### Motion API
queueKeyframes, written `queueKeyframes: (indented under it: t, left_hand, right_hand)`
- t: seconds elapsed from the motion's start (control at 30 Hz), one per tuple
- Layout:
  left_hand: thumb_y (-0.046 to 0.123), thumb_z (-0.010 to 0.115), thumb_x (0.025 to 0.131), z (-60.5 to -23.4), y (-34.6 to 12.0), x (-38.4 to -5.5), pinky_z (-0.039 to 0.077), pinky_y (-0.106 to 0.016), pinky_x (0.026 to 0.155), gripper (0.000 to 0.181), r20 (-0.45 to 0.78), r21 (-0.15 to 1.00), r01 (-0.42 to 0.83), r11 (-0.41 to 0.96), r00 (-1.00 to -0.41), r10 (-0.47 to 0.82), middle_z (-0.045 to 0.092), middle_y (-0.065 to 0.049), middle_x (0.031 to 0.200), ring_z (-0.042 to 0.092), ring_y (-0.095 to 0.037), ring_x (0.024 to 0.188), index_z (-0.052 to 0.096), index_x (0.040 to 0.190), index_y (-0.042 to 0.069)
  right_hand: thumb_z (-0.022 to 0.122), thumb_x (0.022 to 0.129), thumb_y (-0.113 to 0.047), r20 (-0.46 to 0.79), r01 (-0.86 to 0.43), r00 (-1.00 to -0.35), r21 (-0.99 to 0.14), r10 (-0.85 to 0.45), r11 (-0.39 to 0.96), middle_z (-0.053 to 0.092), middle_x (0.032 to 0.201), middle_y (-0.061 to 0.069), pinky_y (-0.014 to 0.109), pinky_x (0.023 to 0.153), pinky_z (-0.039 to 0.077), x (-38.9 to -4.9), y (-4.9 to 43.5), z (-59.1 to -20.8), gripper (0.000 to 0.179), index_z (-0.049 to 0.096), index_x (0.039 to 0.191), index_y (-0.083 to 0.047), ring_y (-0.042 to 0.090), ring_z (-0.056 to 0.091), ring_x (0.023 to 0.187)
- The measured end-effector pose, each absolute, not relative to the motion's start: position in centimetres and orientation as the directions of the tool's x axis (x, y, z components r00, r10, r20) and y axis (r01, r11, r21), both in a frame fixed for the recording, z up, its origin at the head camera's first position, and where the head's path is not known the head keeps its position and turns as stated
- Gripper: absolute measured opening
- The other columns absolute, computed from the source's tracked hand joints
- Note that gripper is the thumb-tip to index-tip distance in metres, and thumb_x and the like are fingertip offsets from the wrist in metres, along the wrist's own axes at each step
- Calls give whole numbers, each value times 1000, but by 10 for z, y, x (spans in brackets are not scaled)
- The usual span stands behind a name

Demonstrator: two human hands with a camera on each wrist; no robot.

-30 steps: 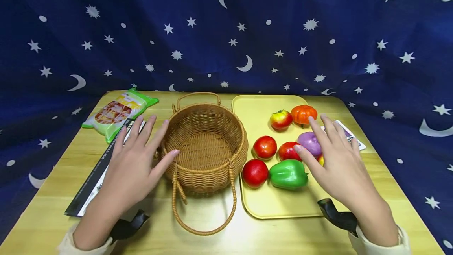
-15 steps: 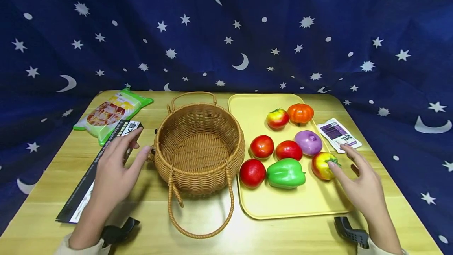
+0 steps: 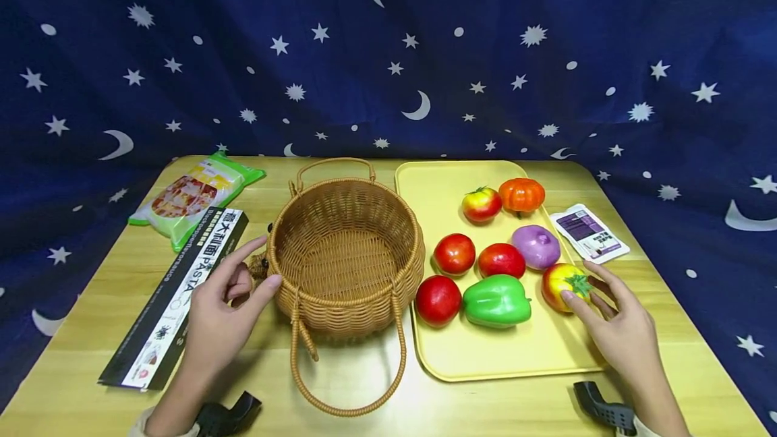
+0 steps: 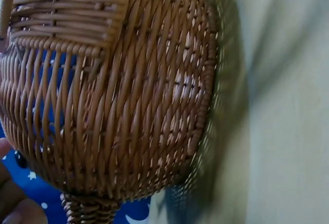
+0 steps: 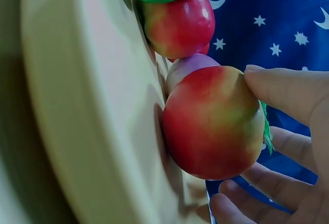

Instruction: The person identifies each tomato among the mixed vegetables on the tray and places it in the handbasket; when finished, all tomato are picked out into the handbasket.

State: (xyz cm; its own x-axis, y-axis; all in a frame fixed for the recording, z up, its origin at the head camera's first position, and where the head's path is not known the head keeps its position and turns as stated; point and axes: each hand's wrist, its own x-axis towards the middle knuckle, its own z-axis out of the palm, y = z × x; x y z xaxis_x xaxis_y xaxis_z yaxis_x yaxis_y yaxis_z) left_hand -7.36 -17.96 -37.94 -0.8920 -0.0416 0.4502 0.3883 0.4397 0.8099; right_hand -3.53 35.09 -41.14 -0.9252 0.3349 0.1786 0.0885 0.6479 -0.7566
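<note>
In the head view my right hand (image 3: 625,322) is at a red-and-yellow toy tomato (image 3: 564,287) with a green leafy top, on the tray's right edge. In the right wrist view the thumb (image 5: 280,88) touches the tomato's upper side and the fingers curve round behind and below. A round wicker basket (image 3: 349,315) stands left of the tray, its front handle folded down. My left hand (image 3: 221,315) is at the basket's left side, thumb and index finger spread near its rim and small wicker knob (image 3: 259,265). Whether they touch it is unclear.
The yellow tray (image 3: 485,356) bears a green pepper (image 3: 498,301), a purple onion (image 3: 536,247), an orange pumpkin (image 3: 521,195) and several red fruits. A white pouch (image 3: 590,233) lies right of it. A pasta box (image 3: 176,299) and a green-edged food bag (image 3: 197,197) lie at left.
My right hand has gone down and right from above the tray to the tomato, with thumb and fingers now round it. The left hand has lowered beside the basket, its fingers bending.
</note>
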Motion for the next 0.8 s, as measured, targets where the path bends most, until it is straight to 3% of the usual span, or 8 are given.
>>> queueKeyframes:
  t: [0.23, 0.47, 0.53, 0.7, 0.8]
  left_hand:
    - [2, 79, 89, -385, -171, -73, 28, -28, 48, 62, 408, 842, 373, 389, -913, -7, 29, 1, 59, 26, -9, 50, 58, 144, 20]
    - [-5, 77, 87, -392, -162, -70, 26, -28, 46, 65, 373, 890, 332, 311, -924, -81, 27, 1, 58, 26, -9, 50, 55, 146, 16]
    - [-5, 77, 87, -392, -162, -70, 26, -28, 45, 65, 363, 899, 321, 298, -927, -97, 27, 2, 58, 26, -10, 50, 56, 145, 16]
    - [-5, 77, 88, -391, -161, -71, 27, -28, 45, 65, 369, 899, 332, 285, -925, -88, 28, 2, 58, 27, -10, 49, 56, 146, 14]
    - [-4, 76, 88, -391, -161, -72, 27, -27, 45, 65, 379, 898, 346, 273, -922, -77, 28, 1, 58, 28, -10, 49, 55, 147, 13]
  right_hand:
    - [82, 90, -24, 147, 117, -931, -748, 335, 653, 51, 149, 4, 4, 81, 43, -35, 351, -410, 67, 53, 150, -16, -9, 50, 116]
    - [82, 89, -27, 158, 104, -937, -724, 312, 682, 52, 148, 10, 4, 78, 44, -35, 348, -409, 65, 55, 148, -15, -7, 51, 114]
    - [81, 90, -29, 148, 116, -938, -715, 312, 689, 51, 148, 14, 3, 77, 43, -34, 348, -409, 66, 55, 148, -14, -1, 54, 116]
    - [80, 91, -33, 122, 150, -937, -704, 327, 694, 48, 150, 20, 3, 76, 43, -34, 348, -409, 67, 53, 150, -14, 27, 58, 123]
    - [80, 91, -32, 119, 156, -935, -710, 335, 687, 49, 150, 21, 3, 75, 44, -35, 348, -409, 67, 53, 150, -13, 29, 58, 123]
